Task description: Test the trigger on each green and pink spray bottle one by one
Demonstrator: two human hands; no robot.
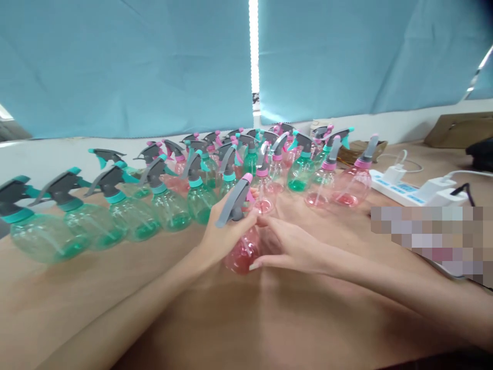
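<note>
A pink spray bottle with a grey trigger head stands on the wooden table in the middle of the head view. My left hand is closed around its neck, just under the trigger head. My right hand wraps the bottle's body from the right, fingers curled against the pink plastic.
Several green spray bottles stand in a row at the left, and a cluster of green and pink spray bottles stands behind my hands. A white power strip with plugs lies at the right. Blue curtains hang behind.
</note>
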